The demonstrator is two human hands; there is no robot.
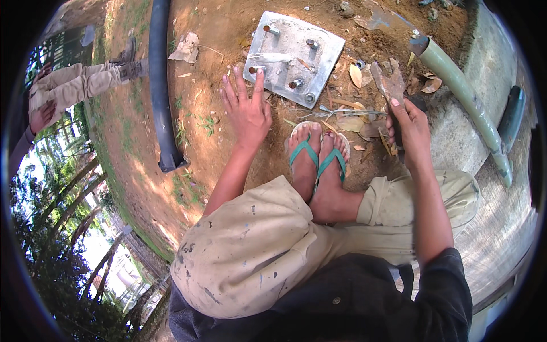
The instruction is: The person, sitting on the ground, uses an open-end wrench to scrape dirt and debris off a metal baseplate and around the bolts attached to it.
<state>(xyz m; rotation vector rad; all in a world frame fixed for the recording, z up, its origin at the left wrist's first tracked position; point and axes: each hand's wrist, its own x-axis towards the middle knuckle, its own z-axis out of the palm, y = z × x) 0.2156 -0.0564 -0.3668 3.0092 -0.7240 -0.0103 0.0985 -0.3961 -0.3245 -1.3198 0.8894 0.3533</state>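
My left hand (249, 117) is spread over the near left edge of a square grey metal base plate (327, 47). Its index fingertip reaches a short upright bolt (256, 69) at that corner and seems to touch it. More bolts stick up from the plate, among them one bolt (296, 84) at the near side and another bolt (312, 43) farther back. A nut (310, 97) sits at the near right corner. To the right of the plate, my right hand (411, 128) is wrapped round a rusty wrench (391, 83), its forked jaws pointing away from me.
A black pipe (159, 85) lies on the left. A grey-green pipe (464, 94) leans over the concrete ledge (450, 137) at the right. Dry leaves (355, 75) and wire strands (353, 110) lie near my sandalled feet (319, 157). Another person's legs (85, 80) show at the far left.
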